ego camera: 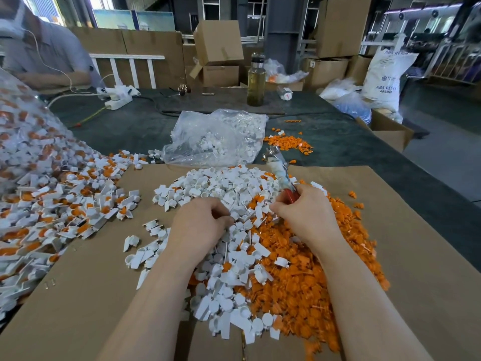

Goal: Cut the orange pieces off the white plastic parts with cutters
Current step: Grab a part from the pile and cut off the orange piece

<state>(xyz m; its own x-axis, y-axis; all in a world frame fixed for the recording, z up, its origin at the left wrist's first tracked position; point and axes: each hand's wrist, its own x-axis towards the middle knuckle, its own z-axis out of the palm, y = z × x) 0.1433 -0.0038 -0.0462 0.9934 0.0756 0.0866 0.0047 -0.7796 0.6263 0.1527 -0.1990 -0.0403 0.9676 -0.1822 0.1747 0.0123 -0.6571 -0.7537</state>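
Centre frame: left hand point(201, 225) lies knuckles-up on the heap of white plastic parts point(221, 194), fingers curled down into the pieces; whether they pinch one, cannot tell. Right hand point(303, 214) grips the cutters point(279, 169) by the red handle; tool angles up and away towards frame centre, its shaft wrapped pale, metal head blurred against the clear plastic bag point(218, 136) of white parts behind it.

Cut orange pieces point(307, 277) heaped under and right of the right forearm, touching the white heap. Both heaps sit on brown cardboard point(86, 295).

Left of frame: large spill of uncut white-and-orange parts point(52, 204), running off the left edge. Smaller scatter of orange bits point(289, 143) on the dark table cover point(125, 126), right of the bag.

Upper frame: bottle of yellowish liquid point(256, 79), power strip point(118, 96) with cables, cardboard boxes point(218, 43), white sack point(385, 76) with partly legible print. Upper left: another person's sleeve point(46, 50), cut off by the frame
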